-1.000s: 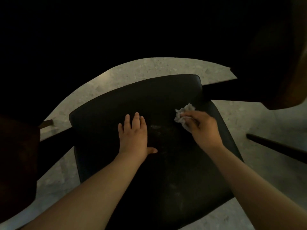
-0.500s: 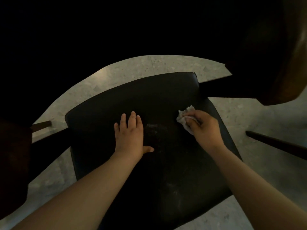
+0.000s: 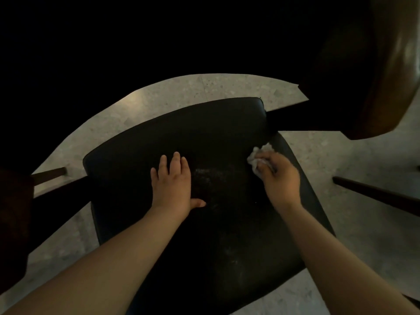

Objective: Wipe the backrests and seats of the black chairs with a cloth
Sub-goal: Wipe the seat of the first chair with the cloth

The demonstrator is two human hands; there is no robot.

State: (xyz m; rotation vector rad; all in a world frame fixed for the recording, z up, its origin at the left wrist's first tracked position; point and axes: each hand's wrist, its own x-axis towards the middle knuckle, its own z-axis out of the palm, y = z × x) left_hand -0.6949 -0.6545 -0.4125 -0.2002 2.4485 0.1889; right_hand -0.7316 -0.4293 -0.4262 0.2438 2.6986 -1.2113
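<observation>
Your right hand (image 3: 280, 180) pinches the soft, light, crumpled white cloth (image 3: 258, 154) at the far right of the smooth black padded chair seat (image 3: 227, 246); grip it bunched. Your left hand (image 3: 172, 183) lies flat mid-seat.

No legible text, label, brand, number or sign is present in the head view. The black chair seat (image 3: 159, 137), the cloth (image 3: 259, 153) at 2 o'clock on that seat, and the speckled floor (image 3: 227, 87) at 12 o'clock show no readable marking. The surrounding areas are too dark to assess.
</observation>
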